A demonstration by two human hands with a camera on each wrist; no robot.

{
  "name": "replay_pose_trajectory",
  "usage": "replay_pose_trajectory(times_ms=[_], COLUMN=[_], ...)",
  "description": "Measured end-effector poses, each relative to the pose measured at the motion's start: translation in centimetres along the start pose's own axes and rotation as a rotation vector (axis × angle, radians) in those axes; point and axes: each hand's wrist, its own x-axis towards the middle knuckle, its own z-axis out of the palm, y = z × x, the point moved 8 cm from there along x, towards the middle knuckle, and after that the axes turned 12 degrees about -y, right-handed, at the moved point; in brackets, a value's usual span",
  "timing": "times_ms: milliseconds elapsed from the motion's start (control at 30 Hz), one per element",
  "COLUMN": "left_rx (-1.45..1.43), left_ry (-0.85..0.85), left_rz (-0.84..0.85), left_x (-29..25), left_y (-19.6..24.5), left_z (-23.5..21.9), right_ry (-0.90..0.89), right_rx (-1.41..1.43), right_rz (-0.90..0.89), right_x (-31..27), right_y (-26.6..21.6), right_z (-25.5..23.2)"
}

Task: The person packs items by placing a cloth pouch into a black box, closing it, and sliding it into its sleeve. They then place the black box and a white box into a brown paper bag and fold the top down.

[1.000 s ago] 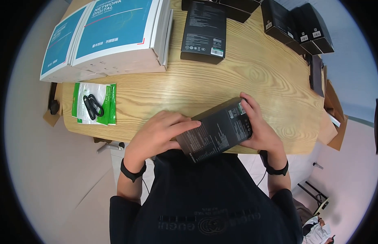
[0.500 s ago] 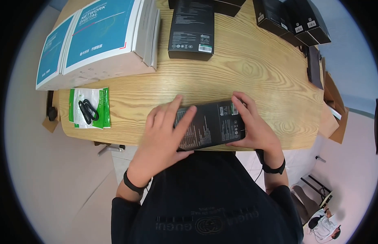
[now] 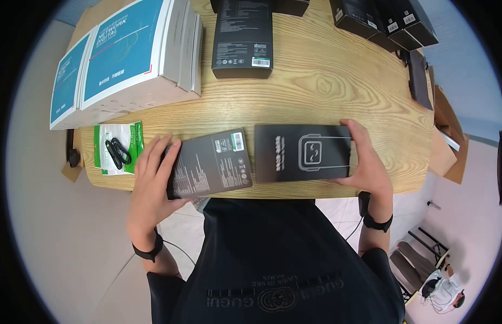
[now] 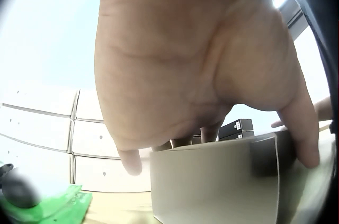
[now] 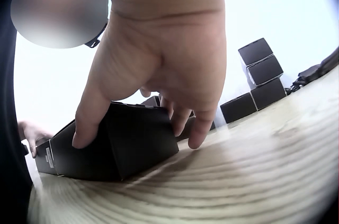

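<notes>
Two black cartons lie almost end to end along the table's near edge. My left hand (image 3: pixel 148 189) grips the left carton (image 3: pixel 213 167), its fingers over the top and far side and its thumb at the near side. This carton shows fine print and a green-edged barcode label. With the right hand (image 3: pixel 371 164) I hold the right carton (image 3: pixel 278 156) by its right end, thumb near and fingers far. A watch outline and silver lettering mark its top. The right wrist view shows its black side (image 5: pixel 90 155) resting on the wood.
Large white and blue boxes (image 3: pixel 121 59) stand at the back left, with a black cable (image 3: pixel 117 153) on green and white packets (image 3: pixel 135 141) before them. Another black carton (image 3: pixel 243 43) lies at the back middle, and more (image 3: pixel 383 24) at the back right. A person (image 3: pixel 442 291) sits behind on the right.
Earlier both hands held what looked like one printed carton. My left hand has moved left with that carton, and the carton with the watch outline now shows beside it in my right hand.
</notes>
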Motion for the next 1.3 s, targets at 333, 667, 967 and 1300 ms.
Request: replay_pose_trajectory(times_ms=[333,667,967,1300], left_rx=[-0.033,0.094,-0.256,-0.153], left_ry=[-0.065,-0.107,0.015,1.21], left_rz=[0.329,0.351,0.454,-0.055], left_x=[5.3,9.2,6.9,-6.2], left_y=[16.2,19.1,16.4,7.3], left_z=[-0.4,1.2,-2.6,-2.9], right_ry=[0.155,0.234,0.253,0.232], right_rx=[0.002,0.093,0.218,0.091], right_rz=[-0.134,-0.196,-0.092,-0.024], right_x=[-0.5,-2.2,-2.9,-1.8], right_y=[-1.5,-1.4,1.3,-1.6], right_z=[1.9,2.6,3.0,0.8])
